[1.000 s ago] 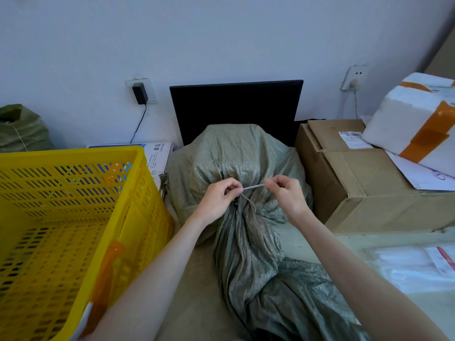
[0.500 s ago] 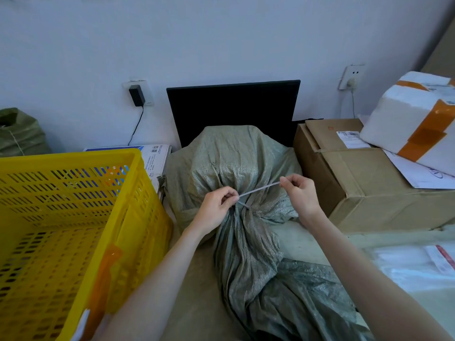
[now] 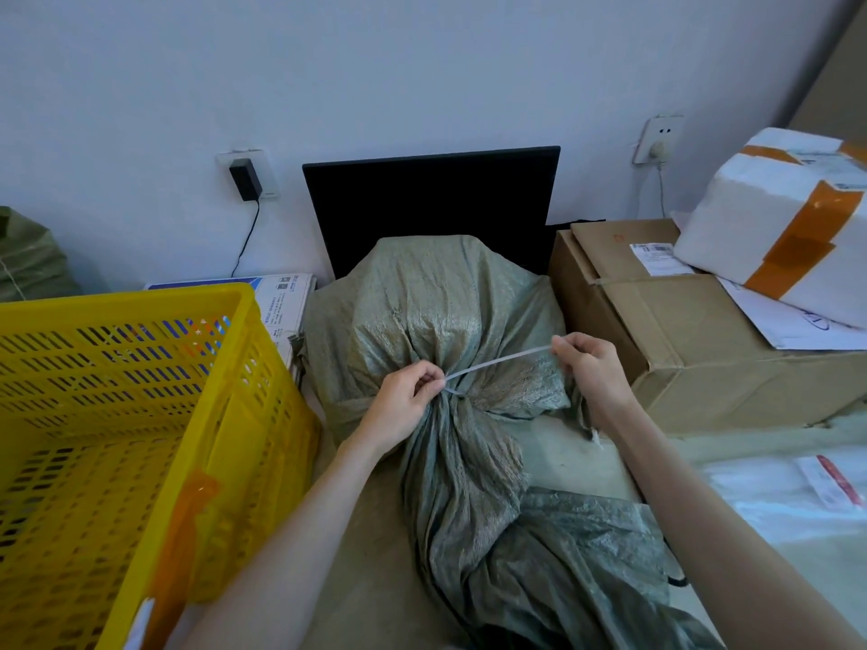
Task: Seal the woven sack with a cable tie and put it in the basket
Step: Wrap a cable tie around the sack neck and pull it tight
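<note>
The head of the pale cable tie (image 3: 492, 365) is being pinched by the left hand (image 3: 408, 405), whose fingers are curled shut right at the gathered neck of the green woven sack (image 3: 445, 321). The free tail of the tie is being gripped by the right hand (image 3: 586, 368), also closed tight, a little up and to the right of the left hand. The tie is being held in a straight line between the two hands, and its loop is being kept snug around the bunched neck. The full part of the sack is being rested on the table (image 3: 553, 452), just beyond the hands, and its loose top is being left spread toward the person. The yellow slotted basket (image 3: 140, 415) is being kept just left of the sack, and nothing can be made out inside it. A closed cardboard box (image 3: 680, 344) is being kept to the right of the sack, and a white foam box (image 3: 774, 227) with orange tape is being carried on top of it.
</note>
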